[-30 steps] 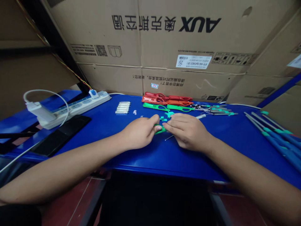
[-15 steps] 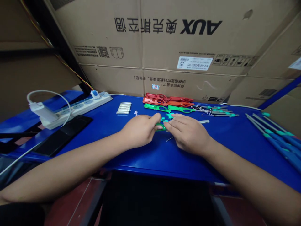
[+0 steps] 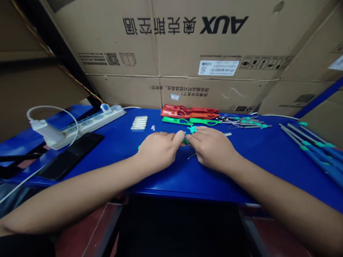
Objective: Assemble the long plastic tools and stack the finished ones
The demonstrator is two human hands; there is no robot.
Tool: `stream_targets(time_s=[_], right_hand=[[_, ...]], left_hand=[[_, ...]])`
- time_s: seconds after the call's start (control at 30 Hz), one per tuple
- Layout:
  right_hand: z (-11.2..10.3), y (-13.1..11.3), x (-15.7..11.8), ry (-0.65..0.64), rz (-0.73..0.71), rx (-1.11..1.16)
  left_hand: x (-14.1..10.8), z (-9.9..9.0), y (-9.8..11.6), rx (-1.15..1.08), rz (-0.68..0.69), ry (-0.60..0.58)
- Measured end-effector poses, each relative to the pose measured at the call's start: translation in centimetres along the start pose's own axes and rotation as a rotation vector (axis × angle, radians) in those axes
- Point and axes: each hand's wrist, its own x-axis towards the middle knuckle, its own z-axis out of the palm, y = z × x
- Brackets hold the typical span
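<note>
My left hand (image 3: 162, 150) is closed around a green plastic piece (image 3: 185, 141), with a bit of green also showing by the wrist. Against its right end, the fingers of my right hand (image 3: 214, 147) are pinched together; they hide most of the contact. A thin metal rod (image 3: 192, 156) sticks out below my right hand, and I cannot tell whether it is held or lying there. Small teal plastic clips (image 3: 192, 129) are just behind the fingers. Farther back on the blue table (image 3: 166, 182) lie green handle shells (image 3: 177, 121) and red handle shells (image 3: 175, 113).
A row of small clear tubes (image 3: 139, 123) and tiny pink parts (image 3: 153, 127) lie left of centre. A power strip (image 3: 88, 123) and a black phone-like slab (image 3: 71, 156) are farther left. Wired rods (image 3: 252, 123) and blue-handled rods (image 3: 318, 157) lie right. Cardboard (image 3: 177, 46) stands behind.
The view has shifted slightly. My left hand has turned a little, bringing its thumb nearer my right fingers; less of the green piece shows between them and some now shows by the left wrist.
</note>
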Motion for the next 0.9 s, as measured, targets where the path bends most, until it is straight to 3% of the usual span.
stream_targets(time_s=[0.27,0.4,0.5,0.67,0.77,0.9], right_hand=[[1.7,-1.0,-0.3,0.180,-0.091,-0.131],[1.5,-1.3,0.2,0.040,-0.134,-0.133],[1.0,-1.5,0.4,-0.098,-0.082,-0.068],[1.0,-1.5,0.3,-0.117,0.008,0.043],[1.1,-0.8,0.2,0.000,-0.001,0.007],[0.2,0.4,-0.2,0.389,-0.016,-0.116]], left_hand=[[0.3,0.0,-1.1,-0.230,-0.074,-0.163],[0.1,0.1,-0.9,-0.210,-0.061,-0.182],[-0.1,0.3,-0.4,-0.139,-0.020,-0.142],[-0.1,0.4,0.2,-0.077,0.025,-0.075],[0.2,0.5,-0.1,-0.134,0.014,-0.023],[1.6,0.7,-1.5,-0.542,-0.143,0.076]])
